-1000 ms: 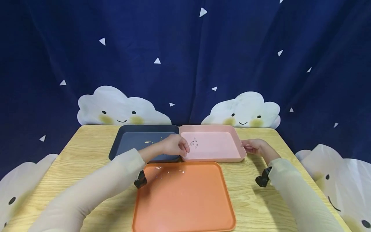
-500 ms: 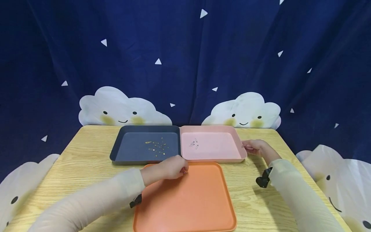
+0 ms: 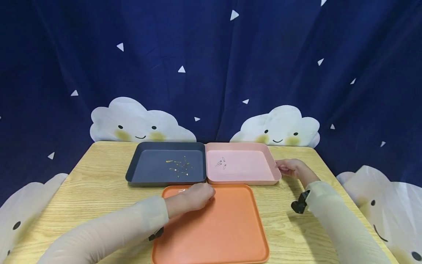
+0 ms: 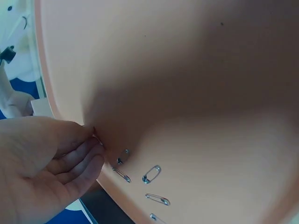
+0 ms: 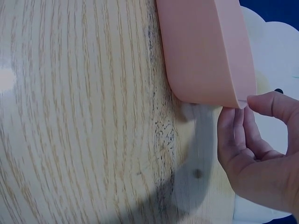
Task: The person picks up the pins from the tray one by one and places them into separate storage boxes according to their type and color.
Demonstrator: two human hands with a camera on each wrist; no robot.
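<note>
In the head view my left hand (image 3: 197, 197) is low over the far part of the orange tray (image 3: 217, 231). Its thumb and fingertips pinch a safety pin (image 4: 98, 139), mostly hidden by the fingers in the left wrist view. Several silver safety pins (image 4: 152, 174) lie on the orange tray beside that hand. My right hand (image 3: 291, 170) pinches the rim of the pink tray (image 5: 201, 60) at its right end, thumb on one side and fingers on the other. A few dark-looking pins (image 3: 224, 167) lie in the left part of the pink tray.
A navy tray (image 3: 148, 167) stands against the left side of the pink one, with several gold safety pins (image 3: 173, 169) in it. The wooden table (image 3: 102, 176) runs around the trays. A dark blue curtain (image 3: 211, 66) hangs behind.
My left hand has come back from over the inner edge of the pink tray to the orange tray, then shifted slightly downward. The right hand stays at the pink rim.
</note>
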